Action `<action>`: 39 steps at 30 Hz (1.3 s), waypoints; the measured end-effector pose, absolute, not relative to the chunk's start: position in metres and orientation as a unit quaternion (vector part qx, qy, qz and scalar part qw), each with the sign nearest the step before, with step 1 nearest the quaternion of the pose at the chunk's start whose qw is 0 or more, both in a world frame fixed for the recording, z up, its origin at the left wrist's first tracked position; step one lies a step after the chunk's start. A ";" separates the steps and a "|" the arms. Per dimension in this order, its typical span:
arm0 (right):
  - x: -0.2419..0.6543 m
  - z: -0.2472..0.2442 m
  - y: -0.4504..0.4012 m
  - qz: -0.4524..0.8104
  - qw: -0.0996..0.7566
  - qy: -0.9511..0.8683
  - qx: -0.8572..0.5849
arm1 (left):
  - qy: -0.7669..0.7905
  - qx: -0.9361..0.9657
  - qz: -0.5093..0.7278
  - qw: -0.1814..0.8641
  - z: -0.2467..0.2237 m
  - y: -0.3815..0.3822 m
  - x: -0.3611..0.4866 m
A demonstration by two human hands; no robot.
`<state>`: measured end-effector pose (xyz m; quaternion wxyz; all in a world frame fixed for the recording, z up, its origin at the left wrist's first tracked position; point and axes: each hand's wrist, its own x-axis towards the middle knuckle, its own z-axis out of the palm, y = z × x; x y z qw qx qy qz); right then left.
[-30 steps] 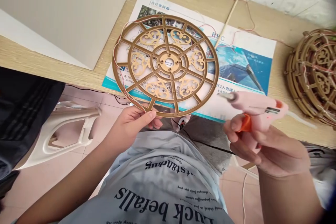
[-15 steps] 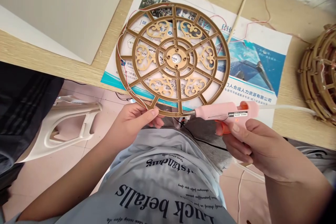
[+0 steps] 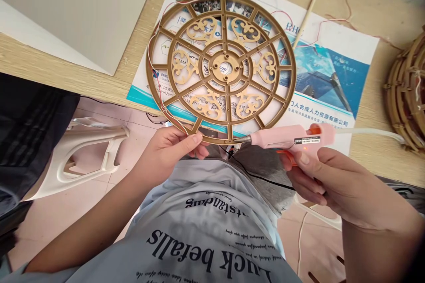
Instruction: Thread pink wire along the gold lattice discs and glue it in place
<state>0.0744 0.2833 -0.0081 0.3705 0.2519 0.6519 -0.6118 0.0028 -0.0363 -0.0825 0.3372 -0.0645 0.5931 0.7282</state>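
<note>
My left hand [image 3: 175, 143] pinches the near rim of a round gold-brown openwork frame [image 3: 229, 110], its thumb on top. The frame has spokes and scroll ornaments, and its near edge reaches past the table edge. A thin red and white wire [image 3: 150, 55] runs along the frame's left rim down to my left thumb. Wrapped round the handle of a pink hot glue gun [image 3: 279, 136], my right hand [image 3: 325, 172] has fingers by the orange trigger. The gun's metal nozzle lies at the near rim, right of my left hand. A white glue stick [image 3: 368, 132] sticks out of its back.
Under the frame lies a printed sheet [image 3: 332, 110] on the wooden table [image 3: 139, 53]. A stack of similar round frames [image 3: 407, 93] stands at the right. A thin stick [image 3: 310, 6] lies at the back, a grey-white board [image 3: 76, 9] at the left. Below left is a white stool [image 3: 109, 154].
The glue gun and my right hand have moved slightly right. My left hand keeps its pinch on the rim. The whole view has shifted a little.
</note>
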 end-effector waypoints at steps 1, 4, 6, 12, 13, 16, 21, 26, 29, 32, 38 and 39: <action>0.075 -0.008 0.284 -0.611 0.373 0.650 0.255 | 0.593 -0.064 0.729 0.336 -0.083 -0.036 0.003; 0.076 -0.007 0.286 -0.612 0.379 0.648 0.249 | 0.595 -0.068 0.729 0.332 -0.083 -0.036 0.003; 0.076 -0.008 0.288 -0.607 0.380 0.656 0.238 | 0.594 -0.066 0.730 0.332 -0.083 -0.035 0.004; 0.075 -0.007 0.290 -0.575 0.393 0.680 0.230 | 0.582 -0.068 0.738 0.334 -0.082 -0.035 0.004; 0.075 -0.007 0.289 -0.571 0.393 0.683 0.231 | 0.581 -0.068 0.739 0.335 -0.082 -0.035 0.003; 0.074 -0.006 0.288 -0.571 0.385 0.686 0.235 | 0.588 -0.071 0.733 0.334 -0.081 -0.035 0.003; 0.074 -0.002 0.292 -0.549 0.370 0.711 0.238 | 0.600 -0.073 0.724 0.332 -0.081 -0.034 0.003; 0.075 0.001 0.298 -0.529 0.347 0.737 0.237 | 0.595 -0.063 0.730 0.330 -0.085 -0.037 0.004; 0.078 0.004 0.306 -0.530 0.332 0.741 0.245 | 0.588 -0.059 0.735 0.333 -0.086 -0.037 0.004; 0.082 0.007 0.313 -0.529 0.323 0.739 0.263 | 0.585 -0.059 0.738 0.332 -0.085 -0.037 0.005; 0.076 0.005 0.298 -0.546 0.325 0.738 0.226 | 0.585 -0.053 0.738 0.332 -0.086 -0.037 0.004; 0.073 0.004 0.293 -0.545 0.332 0.738 0.219 | 0.586 -0.052 0.737 0.332 -0.086 -0.037 0.005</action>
